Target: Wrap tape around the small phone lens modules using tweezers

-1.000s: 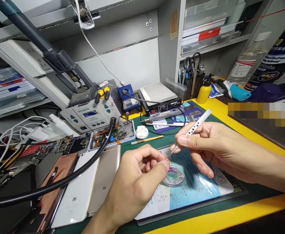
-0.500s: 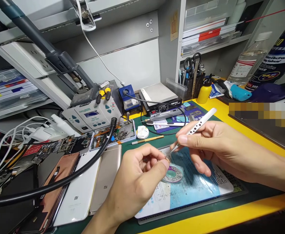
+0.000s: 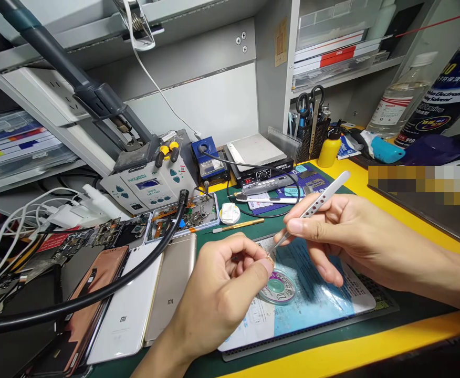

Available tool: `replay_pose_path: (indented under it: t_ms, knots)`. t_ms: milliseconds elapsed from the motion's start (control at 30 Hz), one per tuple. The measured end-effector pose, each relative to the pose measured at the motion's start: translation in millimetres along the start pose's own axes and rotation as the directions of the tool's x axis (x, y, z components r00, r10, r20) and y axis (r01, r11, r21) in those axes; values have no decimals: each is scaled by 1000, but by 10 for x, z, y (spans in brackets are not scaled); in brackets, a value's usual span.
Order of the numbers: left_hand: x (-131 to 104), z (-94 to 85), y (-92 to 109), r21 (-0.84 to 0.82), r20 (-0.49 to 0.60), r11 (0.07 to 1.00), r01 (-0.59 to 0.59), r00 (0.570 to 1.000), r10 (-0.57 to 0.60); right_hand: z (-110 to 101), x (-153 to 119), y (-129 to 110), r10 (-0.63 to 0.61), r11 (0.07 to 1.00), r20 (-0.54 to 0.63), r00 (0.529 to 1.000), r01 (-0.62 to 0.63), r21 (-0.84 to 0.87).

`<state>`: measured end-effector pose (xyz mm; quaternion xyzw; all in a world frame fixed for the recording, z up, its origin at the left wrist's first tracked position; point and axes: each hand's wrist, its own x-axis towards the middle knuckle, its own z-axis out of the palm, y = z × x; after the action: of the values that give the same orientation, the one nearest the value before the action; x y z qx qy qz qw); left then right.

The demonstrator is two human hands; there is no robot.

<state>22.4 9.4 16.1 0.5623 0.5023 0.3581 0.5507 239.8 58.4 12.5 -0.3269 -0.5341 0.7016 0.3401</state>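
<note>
Copper-coloured strand [image 3: 270, 260] sat above the reel [image 3: 278, 286], pinched tight in our left fingers [image 3: 264, 269]; our right fingers [image 3: 295, 227] closed round tweezers [image 3: 320, 201]. We were apparently picking at it; the next move called for steady tips.

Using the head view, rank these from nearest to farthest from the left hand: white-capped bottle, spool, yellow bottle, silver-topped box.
From the left hand:
1. Spool: just to its right.
2. Silver-topped box: beyond it, toward the back.
3. Yellow bottle: back, farther right.
4. White-capped bottle: far back right.
</note>
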Motion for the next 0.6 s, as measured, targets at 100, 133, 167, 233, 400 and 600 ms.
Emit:
replay_pose_path:
  t_ms: [100,133,167,233,400,600]
  knots:
    - [-4,0,1,5,4,1000,3,1000,-3,13,-30,-15,-43,999,-3,999,42,-28]
    - [-5,1,2,6,2,1000,3,1000,-3,23,-39,-28,-48,998,-11,999,47,-44]
    - [-5,3,3,7,0,1000,2,1000,-2,35,-47,-44,-52,997,-19,998,51,-65]
    - [-5,8,5,11,-6,1000,-1,1000,1,54,-57,-76,-59,993,-35,998,55,-106]
    - [-10,21,13,27,-9,1000,-10,1000,10,51,-58,-107,-65,990,-36,997,59,-132]
    - [-2,27,29,30,-7,1000,8,1000,-8,37,-61,-120,-82,984,-20,996,78,-161]
